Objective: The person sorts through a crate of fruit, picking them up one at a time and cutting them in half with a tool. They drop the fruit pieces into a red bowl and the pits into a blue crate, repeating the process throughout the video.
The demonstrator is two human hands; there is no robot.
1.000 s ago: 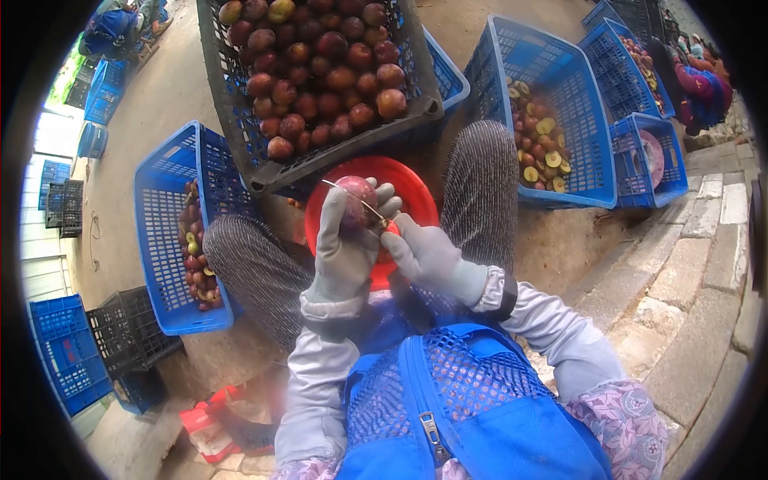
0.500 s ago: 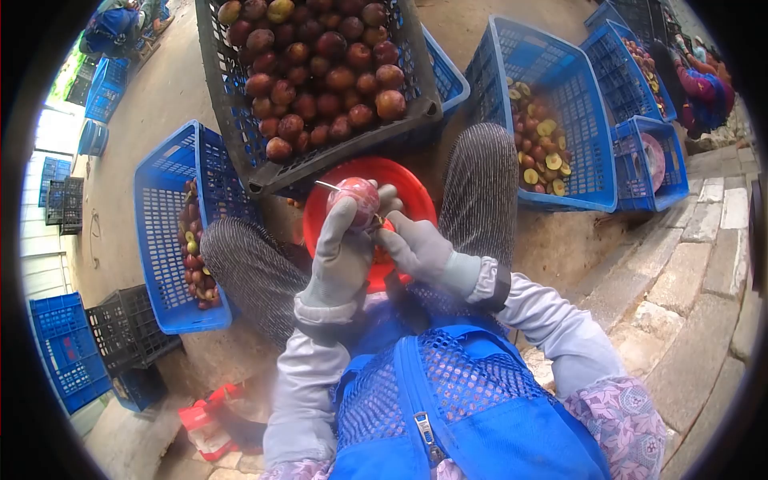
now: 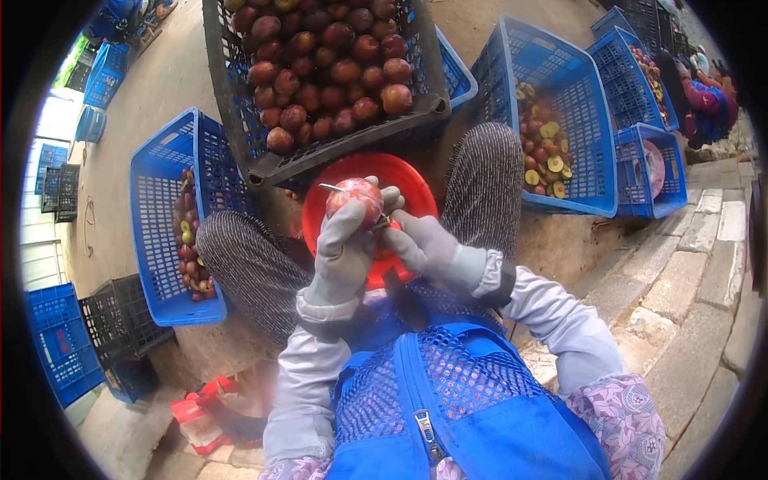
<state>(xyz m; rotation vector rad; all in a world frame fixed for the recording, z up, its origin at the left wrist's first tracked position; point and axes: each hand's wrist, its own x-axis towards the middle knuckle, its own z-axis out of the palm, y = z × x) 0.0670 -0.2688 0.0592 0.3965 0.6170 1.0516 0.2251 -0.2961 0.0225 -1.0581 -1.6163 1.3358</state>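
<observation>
Setting: outdoor concrete floor ringed with plastic crates, where a person sits low with knees apart and both hands in grey gloves. Black crate (image 3: 436, 108), ahead of the knees: heaped with whole reddish fruit. Left blue crate (image 3: 156, 152) and right blue crate (image 3: 580, 88): part-filled, the right one showing cut halves. Red basin (image 3: 404, 172): between the knees, directly beneath the hands. Fruit (image 3: 358, 198): round and red, held over the basin. Left hand (image 3: 344, 248): grip closed round the fruit from below, fingers up its near side. Right hand (image 3: 424, 244): just right of and below the fruit, grip pressed shut on a knife (image 3: 330, 189), handle mostly hidden. Blade: thin, its long axis running from the right hand up and leftward across the fruit, tip clear of the left edge. The fruit lies up-left of the right grip, along the blade's line, and the left hand is the nearer.
</observation>
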